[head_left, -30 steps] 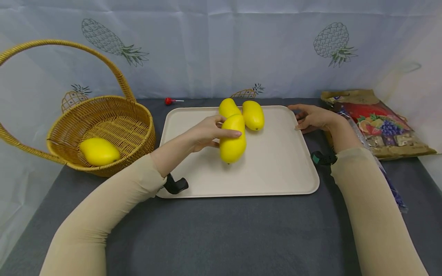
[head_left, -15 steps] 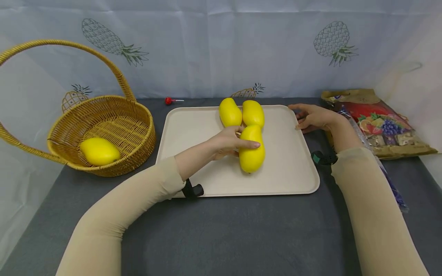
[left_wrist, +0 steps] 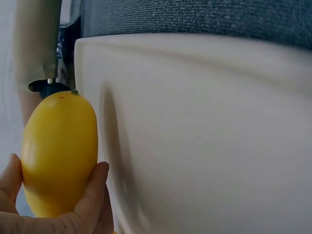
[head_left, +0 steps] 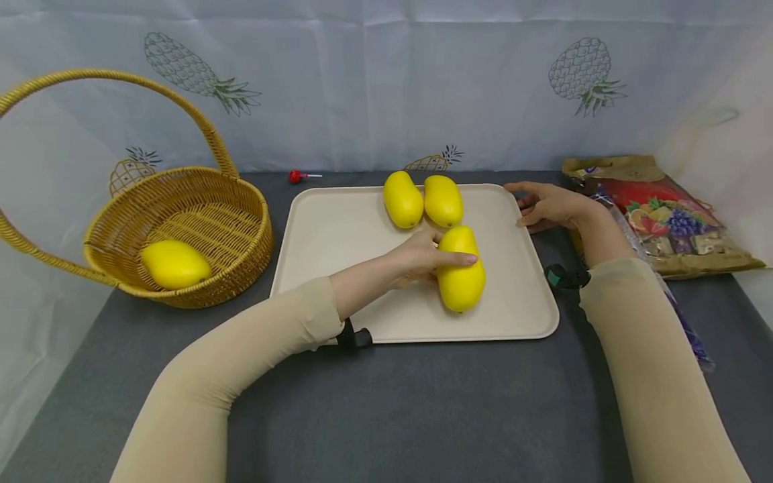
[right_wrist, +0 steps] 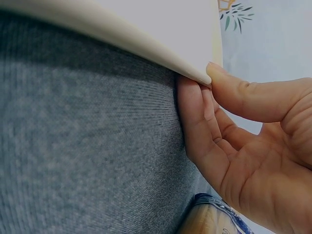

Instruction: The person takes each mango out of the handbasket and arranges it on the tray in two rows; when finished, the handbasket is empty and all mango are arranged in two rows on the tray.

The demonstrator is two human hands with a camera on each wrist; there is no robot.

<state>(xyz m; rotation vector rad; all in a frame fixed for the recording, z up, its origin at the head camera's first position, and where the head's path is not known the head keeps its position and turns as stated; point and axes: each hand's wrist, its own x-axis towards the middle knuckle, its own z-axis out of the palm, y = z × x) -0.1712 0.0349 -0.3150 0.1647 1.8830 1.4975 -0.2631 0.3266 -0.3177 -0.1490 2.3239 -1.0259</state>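
Observation:
My left hand (head_left: 417,258) grips a yellow mango (head_left: 461,275) over the right half of the beige tray (head_left: 338,231). In the left wrist view, thumb and fingers hold the mango (left_wrist: 61,151) from both sides, and its shadow falls on the tray (left_wrist: 204,131). Two more mangoes, one on the left (head_left: 402,200) and one on the right (head_left: 443,201), lie side by side at the tray's back edge. At the tray's back right corner, my right hand (head_left: 546,204) pinches the rim. The right wrist view shows the thumb on the edge and fingers below it.
A wicker basket (head_left: 260,225) with a tall handle stands at the left, with one mango (head_left: 175,265) inside. Behind the tray lies a red lollipop (head_left: 296,176). A gold and red candy bag (head_left: 670,221) lies right of my right hand, against the back wall's pineapple-print cloth (head_left: 386,87).
My left hand has carried its mango right and toward me, away from the two mangoes at the tray's back. My right hand has stayed at the tray's corner.

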